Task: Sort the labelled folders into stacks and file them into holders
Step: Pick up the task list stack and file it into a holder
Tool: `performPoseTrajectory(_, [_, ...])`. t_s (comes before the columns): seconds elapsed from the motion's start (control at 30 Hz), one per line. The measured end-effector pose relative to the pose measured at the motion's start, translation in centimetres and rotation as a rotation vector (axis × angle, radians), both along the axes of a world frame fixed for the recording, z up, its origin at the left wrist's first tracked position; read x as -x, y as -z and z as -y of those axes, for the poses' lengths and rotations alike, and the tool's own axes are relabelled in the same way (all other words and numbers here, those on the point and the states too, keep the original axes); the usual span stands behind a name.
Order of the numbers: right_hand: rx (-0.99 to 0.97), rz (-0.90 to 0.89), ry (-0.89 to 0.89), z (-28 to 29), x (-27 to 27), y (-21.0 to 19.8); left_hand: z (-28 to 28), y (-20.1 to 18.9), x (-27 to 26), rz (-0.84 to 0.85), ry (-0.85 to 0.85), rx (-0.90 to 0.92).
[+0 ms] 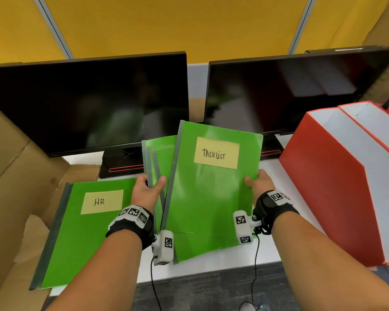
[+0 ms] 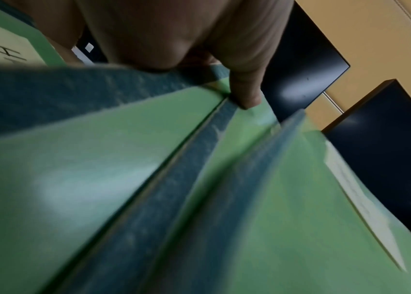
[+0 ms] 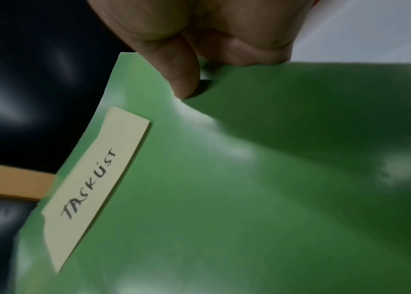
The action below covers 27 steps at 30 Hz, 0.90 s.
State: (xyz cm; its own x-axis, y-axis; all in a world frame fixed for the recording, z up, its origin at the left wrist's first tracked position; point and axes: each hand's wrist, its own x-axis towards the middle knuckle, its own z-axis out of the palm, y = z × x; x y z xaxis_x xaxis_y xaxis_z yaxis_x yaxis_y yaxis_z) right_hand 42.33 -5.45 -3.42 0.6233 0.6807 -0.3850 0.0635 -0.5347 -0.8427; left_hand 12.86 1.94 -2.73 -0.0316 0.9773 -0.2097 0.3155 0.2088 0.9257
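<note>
A green folder labelled TASKLIST [image 1: 211,194] [image 3: 224,199] is raised over the desk, tilted toward me. My right hand [image 1: 257,184] [image 3: 189,65] pinches its right edge, thumb on the cover. My left hand [image 1: 149,187] [image 2: 244,87] grips the grey spines of a few more green folders [image 1: 160,153] [image 2: 113,179] held upright behind and to the left of it. Another green folder labelled HR [image 1: 88,227] lies flat on the desk at the left. Two red file holders [image 1: 337,182] with white insides stand at the right, nothing showing inside them.
Two dark monitors [image 1: 88,102] [image 1: 296,90] stand along the back of the white desk [image 1: 272,248]. Brown cardboard [image 1: 14,176] flanks the left side. A yellow partition wall rises behind. Cables hang from the wrist cameras over the desk's front edge.
</note>
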Motion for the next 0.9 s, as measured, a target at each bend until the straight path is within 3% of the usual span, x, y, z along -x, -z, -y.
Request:
performPoseTrajectory(0.2, [0.134, 0.119, 0.042, 0.7, -2.3, -0.4, -0.5, 0.1, 1.7, -0.033, -0.08, 0.013])
performPoseTrajectory(0.43, [0.165, 0.147, -0.076, 0.3, -1.2, -0.6, -0.1, -1.0, 1.1, 0.078, -0.048, -0.016])
performPoseTrajectory(0.57, [0.074, 0.115, -0.127, -0.3, 0.4, -0.6, 0.3, -1.8, -0.2, 0.207, 0.012, -0.002])
performPoseTrajectory(0.73, [-0.158, -0.077, -0.096, -0.7, 2.4, -1.9, 0.5, -2.9, -1.5, 0.234, 0.094, 0.027])
performPoseTrajectory(0.9, [-0.333, 0.052, -0.148, -1.4, 2.5, -4.4, 0.8, -5.9, -2.3, 0.281, 0.018, -0.114])
